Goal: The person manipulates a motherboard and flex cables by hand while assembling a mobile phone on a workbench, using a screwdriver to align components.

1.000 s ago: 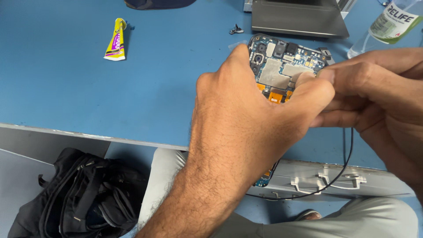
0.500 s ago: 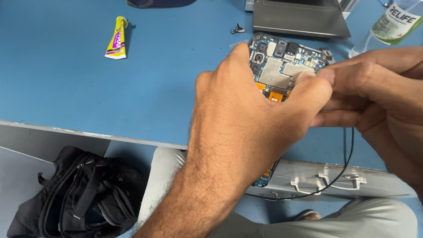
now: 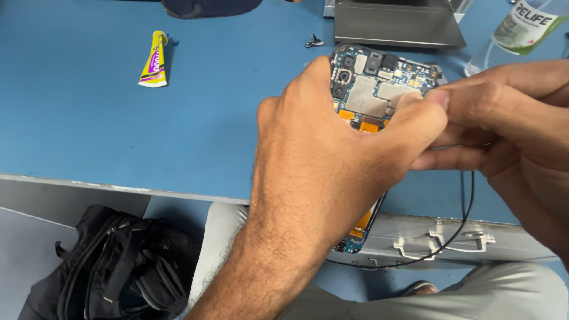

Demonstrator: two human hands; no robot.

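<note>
Almost nothing has moved over the last second; the left hand [image 3: 332, 172] still grips an opened phone [image 3: 373, 89], held above the near edge of the blue table [image 3: 89, 136]; the right hand [image 3: 504, 124] stays pinched at its circuit board, so the work looks unhurried and fine; a thin black cable [image 3: 456, 231] hangs below; a glue tube [image 3: 154, 59] lies far left; a black bag [image 3: 112, 266] sits on the floor.

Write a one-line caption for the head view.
Left hand holds an opened phone over a blue table; right hand pinches at its circuit board.
</note>
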